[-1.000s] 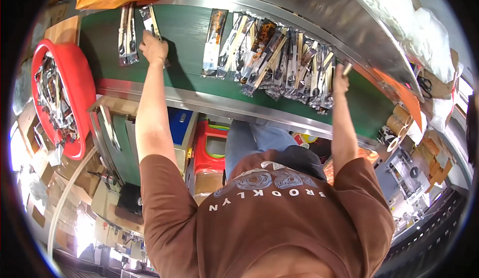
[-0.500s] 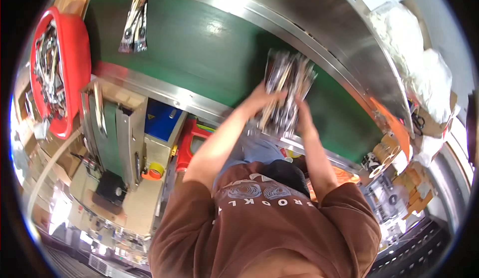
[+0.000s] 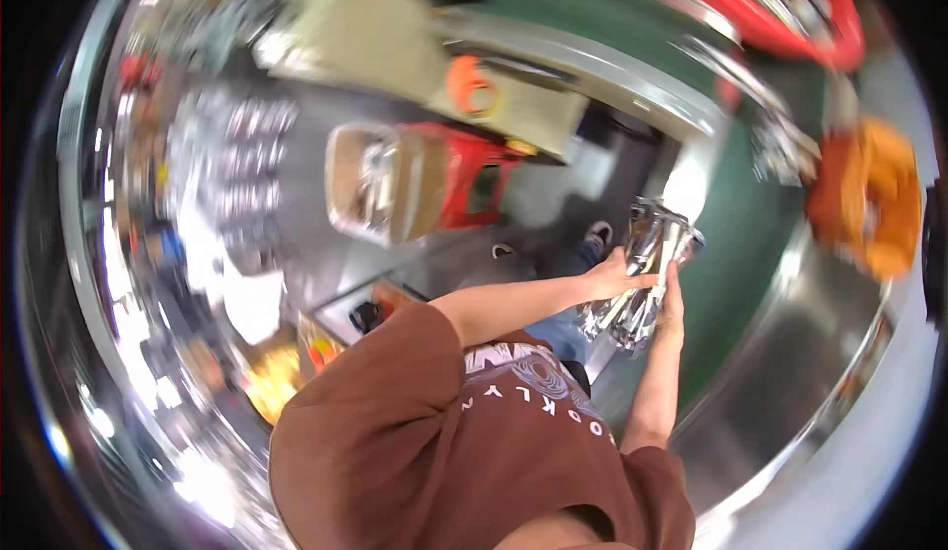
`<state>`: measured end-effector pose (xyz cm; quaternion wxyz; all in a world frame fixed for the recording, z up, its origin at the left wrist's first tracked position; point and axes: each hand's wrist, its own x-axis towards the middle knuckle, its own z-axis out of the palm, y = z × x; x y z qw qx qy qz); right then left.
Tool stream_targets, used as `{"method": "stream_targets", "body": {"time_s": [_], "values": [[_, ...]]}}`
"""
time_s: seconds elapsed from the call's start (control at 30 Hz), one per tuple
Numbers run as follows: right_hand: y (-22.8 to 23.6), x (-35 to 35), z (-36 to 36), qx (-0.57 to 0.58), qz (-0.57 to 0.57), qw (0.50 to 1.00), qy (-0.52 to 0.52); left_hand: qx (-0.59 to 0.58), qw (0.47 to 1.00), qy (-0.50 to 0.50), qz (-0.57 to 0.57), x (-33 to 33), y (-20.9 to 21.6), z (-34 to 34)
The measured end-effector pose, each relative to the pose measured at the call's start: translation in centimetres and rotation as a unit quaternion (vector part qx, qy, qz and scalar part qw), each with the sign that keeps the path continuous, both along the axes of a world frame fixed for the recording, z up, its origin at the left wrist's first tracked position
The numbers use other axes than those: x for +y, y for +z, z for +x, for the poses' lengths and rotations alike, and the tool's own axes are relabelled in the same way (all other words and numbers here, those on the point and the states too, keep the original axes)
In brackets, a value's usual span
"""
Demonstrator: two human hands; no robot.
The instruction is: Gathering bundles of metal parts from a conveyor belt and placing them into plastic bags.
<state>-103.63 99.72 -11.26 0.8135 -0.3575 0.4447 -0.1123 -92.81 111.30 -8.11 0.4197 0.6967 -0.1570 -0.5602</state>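
Both my hands grip one bundle of slim clear-plastic packets (image 3: 647, 239), with pale sticks and dark shiny pieces showing inside; the exact contents blur. My left hand (image 3: 612, 277) wraps it from the left, with a finger stretched across the front. Along the opposite side, my right hand (image 3: 671, 303) presses against the bundle, its thumb upward. The bundle is held in front of my body, beside the near edge of a green conveyor belt (image 3: 736, 264). Several more packets (image 3: 780, 150) lie on the belt farther off.
A red basin (image 3: 841, 27) full of similar packets stands at the far right, with an orange container (image 3: 869, 199) nearer. To the left are a lined carton (image 3: 341, 195) holding packets and a red stool (image 3: 464, 180). An orange ring-shaped thing (image 3: 462, 86) sits on a pale surface.
My view has swung sharply left, bringing the carton and floor into sight and shifting the belt and red basin to the right. Both hands still hold the bundle, now beside the belt's edge.
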Motion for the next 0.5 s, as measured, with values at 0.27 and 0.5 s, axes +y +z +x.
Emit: {"method": "stream_targets", "body": {"time_s": [0.27,0.5], "values": [[16.7,24.2,35.6,-0.139,-0.194,0.511,0.826,0.123,0.705,0.631,-0.299,25.4,7.3,10.5],[9.4,53.2,43.4,-0.172,-0.323,-0.153,0.918,0.254,0.195,0.757,-0.57,33.8,-2.5,15.6]]}}
